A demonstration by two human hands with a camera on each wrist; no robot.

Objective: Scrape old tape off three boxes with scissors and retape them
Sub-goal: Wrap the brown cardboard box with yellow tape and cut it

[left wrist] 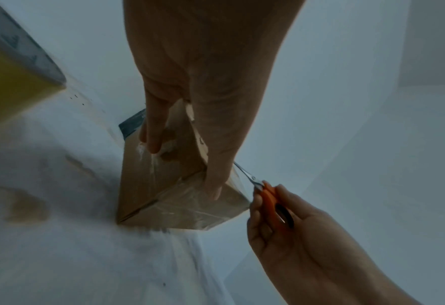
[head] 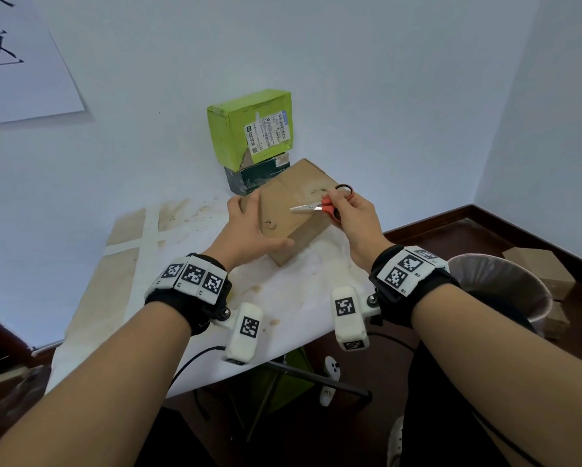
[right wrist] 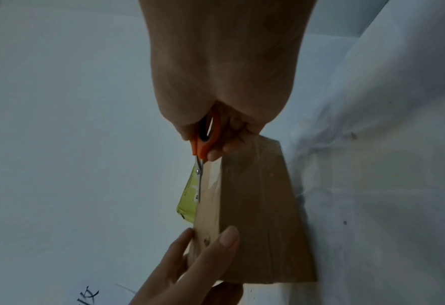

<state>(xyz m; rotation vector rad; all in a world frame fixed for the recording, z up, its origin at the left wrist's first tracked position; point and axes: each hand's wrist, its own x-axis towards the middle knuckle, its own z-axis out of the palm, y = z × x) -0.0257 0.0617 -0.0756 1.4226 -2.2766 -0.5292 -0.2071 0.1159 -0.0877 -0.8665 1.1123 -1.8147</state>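
— What are the fingers doing?
— Right hand (head: 352,214) is pinching the orange scissors (head: 320,207), blades closed over the brown box (head: 296,210); left hand (head: 249,227) is clasping its near edge.
— Anything hidden?
— The dark box (head: 249,178) is sitting half-covered under the green box (head: 249,128), on the white-covered table (head: 283,305) in a corner

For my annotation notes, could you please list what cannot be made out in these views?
- Shipping label on the green box, head view: print too small to read.
- Dark box beneath it: mostly hidden by the brown box.
- Scissors tip contact, left wrist view: hidden behind the left hand.
- Tape roll: none visible.
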